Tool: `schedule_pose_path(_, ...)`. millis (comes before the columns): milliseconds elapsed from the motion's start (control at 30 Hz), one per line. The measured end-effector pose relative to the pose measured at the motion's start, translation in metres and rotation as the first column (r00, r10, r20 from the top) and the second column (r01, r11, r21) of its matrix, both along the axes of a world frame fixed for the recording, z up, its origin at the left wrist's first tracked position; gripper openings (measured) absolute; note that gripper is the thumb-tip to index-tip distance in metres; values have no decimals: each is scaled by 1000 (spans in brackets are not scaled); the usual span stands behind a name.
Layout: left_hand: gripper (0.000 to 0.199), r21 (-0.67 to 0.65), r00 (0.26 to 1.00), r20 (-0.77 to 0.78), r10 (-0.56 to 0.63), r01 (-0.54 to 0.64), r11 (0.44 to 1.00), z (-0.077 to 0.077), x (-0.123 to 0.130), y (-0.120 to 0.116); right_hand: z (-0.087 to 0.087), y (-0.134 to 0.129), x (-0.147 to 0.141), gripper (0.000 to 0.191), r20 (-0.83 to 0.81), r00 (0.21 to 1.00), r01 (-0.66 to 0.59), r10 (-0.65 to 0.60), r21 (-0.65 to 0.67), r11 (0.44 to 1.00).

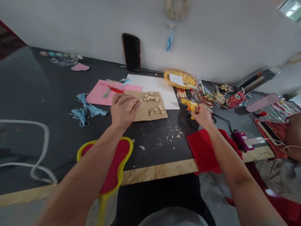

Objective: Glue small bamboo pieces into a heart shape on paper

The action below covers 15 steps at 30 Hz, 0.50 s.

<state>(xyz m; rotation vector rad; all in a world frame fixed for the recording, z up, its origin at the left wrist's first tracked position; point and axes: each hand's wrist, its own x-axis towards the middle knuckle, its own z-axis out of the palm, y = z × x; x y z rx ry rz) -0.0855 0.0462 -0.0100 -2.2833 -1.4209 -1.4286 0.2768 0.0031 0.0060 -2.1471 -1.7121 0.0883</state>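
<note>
My left hand (pixel 124 110) is over the left side of a brown paper sheet (pixel 141 116), thumb and fingers pinched together. A tiny pale bit shows at its fingertips, too small to name. Several small beige clusters (pixel 150 98) lie on the paper, to the right of that hand. My right hand (pixel 203 116) is closed on the grip of a yellow glue gun (pixel 190 104), whose nozzle points left. Below this hand lies a red cloth (pixel 202 147). Short pale pieces and crumbs (pixel 174 141) are scattered on the dark table between my arms.
Blue tassels (pixel 81 116) and pink paper (pixel 98 94) lie left. A phone (pixel 131 52) leans on the wall near a wicker basket (pixel 168 78). A yellow-rimmed red paddle-shaped object (pixel 114 160) overhangs the front edge. At right are a purple box (pixel 242 139), a pink bottle (pixel 264 102) and another person's arm (pixel 293 133).
</note>
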Motion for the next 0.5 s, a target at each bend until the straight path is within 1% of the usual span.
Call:
schedule_pose_path(100,16,17,1000,-12,-14,14,1000,1,-1,-1,-6,-1,-3,22,-16,1000,14,-14,12,1000)
schedule_pose_path(267,19,14,998,-63,23,-22,1000,2,-2,-1,-11,4,-4,21,18,997,76,-76,17,997)
schedule_pose_path(367,24,-31,994,-104,14,-18,999,3,0,0,-15,6,1,22,4,997,81,-81,17,997)
schedule_pose_path(500,24,-157,982,-187,-7,-23,987,6,6,2,-20,5,7,23,-47,999,23,-22,17,1000)
